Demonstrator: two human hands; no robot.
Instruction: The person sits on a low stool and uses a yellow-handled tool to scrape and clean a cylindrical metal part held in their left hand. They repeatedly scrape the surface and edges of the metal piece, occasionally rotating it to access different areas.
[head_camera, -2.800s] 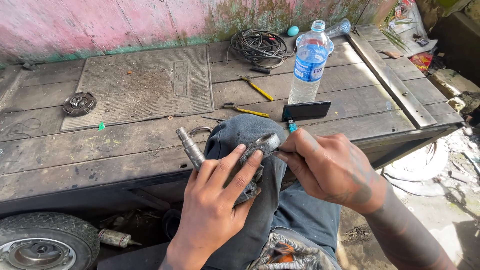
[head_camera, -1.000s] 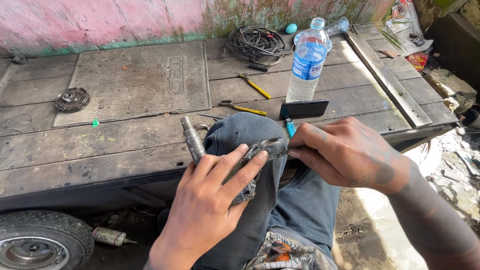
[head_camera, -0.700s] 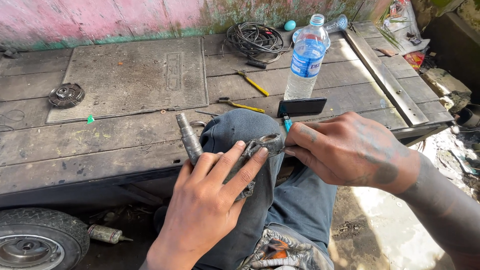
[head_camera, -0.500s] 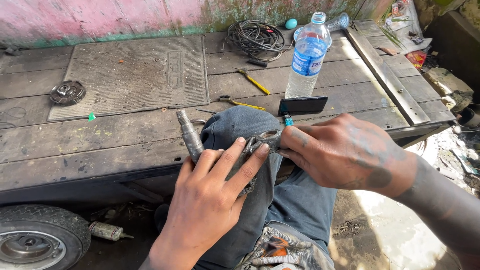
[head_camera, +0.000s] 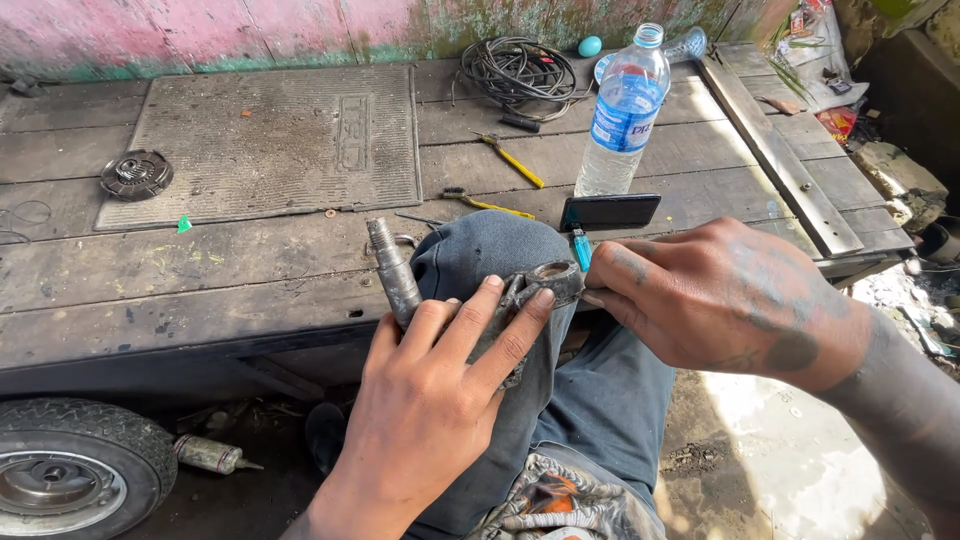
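Before weathered planks (head_camera: 250, 270), left hand (head_camera: 430, 420) fingers (head_camera: 500, 320) clamp metal part (head_camera: 400, 285) on knee (head_camera: 490, 250); right hand (head_camera: 720, 295) pinches its end.

Dull grimy metal part (head_camera: 400, 285); rough weathered wood platform (head_camera: 200, 270).

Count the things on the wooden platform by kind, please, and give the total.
Plastic water bottle: 1
Phone: 1
Yellow-handled tools: 2
Coil of black cable: 1
Grey rubber mat: 1
Round metal part: 1
Total: 7
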